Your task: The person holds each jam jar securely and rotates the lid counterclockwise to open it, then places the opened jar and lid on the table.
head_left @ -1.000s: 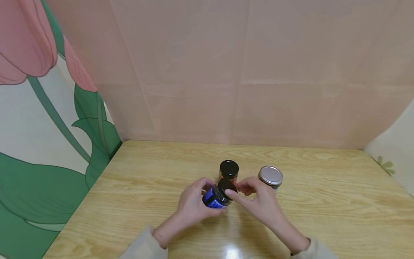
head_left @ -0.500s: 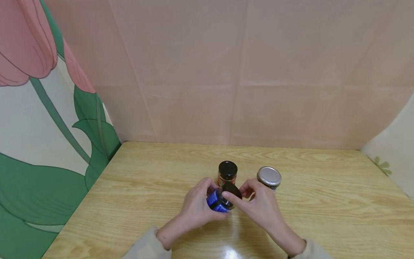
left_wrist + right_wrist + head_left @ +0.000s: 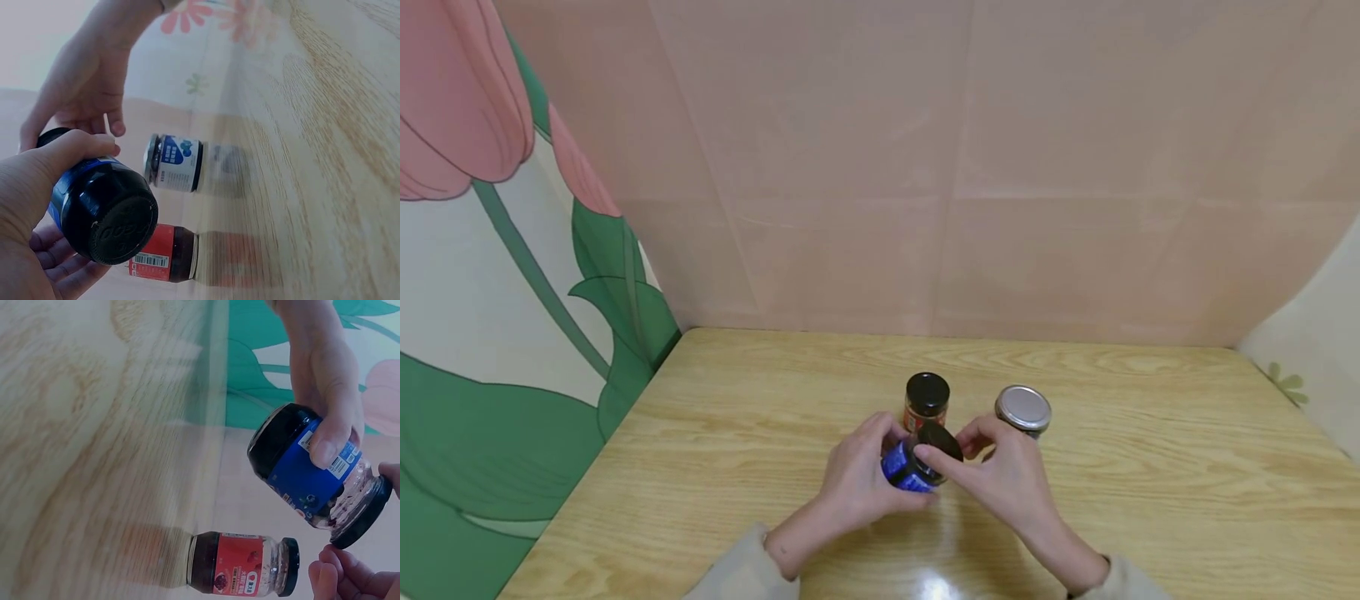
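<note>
The blue-labelled jar (image 3: 904, 467) is gripped round its body by the left hand (image 3: 857, 479), clear of the table (image 3: 1150, 500), long axis tilted, black lid (image 3: 942, 440) toward the right hand (image 3: 1007, 475), whose fingers pinch it. Just beyond stand the red-labelled jar (image 3: 927, 400) and silver-lidded jar (image 3: 1024, 410); their labels are shown only in wrist views.

A red-labelled jar (image 3: 927, 401) with a black lid stands upright on the wooden bench (image 3: 1150, 492), just beyond the grips. A silver-lidded jar (image 3: 1024, 411) stands to its right, apart from it. Behind the bench hangs a pink backdrop (image 3: 970, 167); a tulip-print cloth (image 3: 512, 292) hangs left.
</note>
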### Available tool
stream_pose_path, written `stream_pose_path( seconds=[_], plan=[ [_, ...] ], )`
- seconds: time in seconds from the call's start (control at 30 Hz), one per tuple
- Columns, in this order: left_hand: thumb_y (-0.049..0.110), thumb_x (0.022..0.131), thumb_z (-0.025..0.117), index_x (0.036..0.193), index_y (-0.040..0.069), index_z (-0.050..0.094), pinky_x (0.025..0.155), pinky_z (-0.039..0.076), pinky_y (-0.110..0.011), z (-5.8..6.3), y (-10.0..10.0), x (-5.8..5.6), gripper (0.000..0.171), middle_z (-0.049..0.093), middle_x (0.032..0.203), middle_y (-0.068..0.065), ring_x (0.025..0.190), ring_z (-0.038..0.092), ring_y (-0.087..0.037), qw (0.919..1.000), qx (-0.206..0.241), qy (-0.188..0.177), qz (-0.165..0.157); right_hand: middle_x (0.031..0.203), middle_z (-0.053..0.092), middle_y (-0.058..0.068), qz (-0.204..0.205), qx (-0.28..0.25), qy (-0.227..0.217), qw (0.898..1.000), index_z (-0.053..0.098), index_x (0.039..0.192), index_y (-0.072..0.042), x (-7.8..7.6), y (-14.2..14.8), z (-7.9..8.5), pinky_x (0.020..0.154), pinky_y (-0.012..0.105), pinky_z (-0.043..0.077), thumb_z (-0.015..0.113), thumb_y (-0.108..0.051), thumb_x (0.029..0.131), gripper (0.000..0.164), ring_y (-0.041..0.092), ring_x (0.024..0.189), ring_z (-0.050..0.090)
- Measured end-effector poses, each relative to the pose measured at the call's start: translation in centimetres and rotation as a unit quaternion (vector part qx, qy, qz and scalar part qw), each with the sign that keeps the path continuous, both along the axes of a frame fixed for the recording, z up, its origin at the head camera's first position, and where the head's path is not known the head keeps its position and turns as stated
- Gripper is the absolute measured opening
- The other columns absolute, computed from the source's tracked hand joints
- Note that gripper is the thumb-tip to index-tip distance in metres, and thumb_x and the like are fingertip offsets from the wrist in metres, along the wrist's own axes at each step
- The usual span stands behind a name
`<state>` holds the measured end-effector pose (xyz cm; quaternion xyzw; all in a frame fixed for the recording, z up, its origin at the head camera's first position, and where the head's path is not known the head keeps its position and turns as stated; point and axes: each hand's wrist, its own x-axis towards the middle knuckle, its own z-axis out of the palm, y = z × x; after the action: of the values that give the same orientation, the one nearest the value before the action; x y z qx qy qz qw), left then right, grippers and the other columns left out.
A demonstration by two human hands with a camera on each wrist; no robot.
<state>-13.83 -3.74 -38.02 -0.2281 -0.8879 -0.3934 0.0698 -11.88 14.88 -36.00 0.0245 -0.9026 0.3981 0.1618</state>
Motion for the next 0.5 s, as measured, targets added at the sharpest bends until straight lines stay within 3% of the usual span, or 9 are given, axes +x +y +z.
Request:
stream_pose_path(
  seconds=[0.27, 0.5],
  plan=[
    [0.041, 0.055, 0.091, 0.097, 0.023, 0.056, 0.068, 0.041, -0.021, -0.06, -0.08, 0.04, 0.058, 0.057, 0.090, 0.014, 0.079, 0.054, -0.002, 0.9999, -0.008, 0.006, 0.006, 0.072, 0.065, -0.002, 0.009, -0.036, -0.038, 0.999, 0.067, 0.077, -0.014, 0.19, 0.01, 0.21, 0.057, 0.021, 0.047, 0.086, -0.044, 0.065, 0.038, 0.010, 0.066, 0.058],
    [0.038, 0.054, 0.091, 0.099, 0.023, 0.057, 0.069, 0.041, -0.023, -0.09, -0.12, 0.10, 0.058, 0.058, 0.092, 0.014, 0.080, 0.053, -0.002, 0.9998, -0.013, 0.007, 0.010, 0.068, 0.064, -0.003, 0.015, -0.057, -0.020, 0.998, 0.067, 0.075, -0.013, 0.11, -0.02, -0.50, 0.054, 0.020, 0.044, 0.087, -0.036, 0.065, 0.032, 0.004, 0.060, 0.054]
  ],
)
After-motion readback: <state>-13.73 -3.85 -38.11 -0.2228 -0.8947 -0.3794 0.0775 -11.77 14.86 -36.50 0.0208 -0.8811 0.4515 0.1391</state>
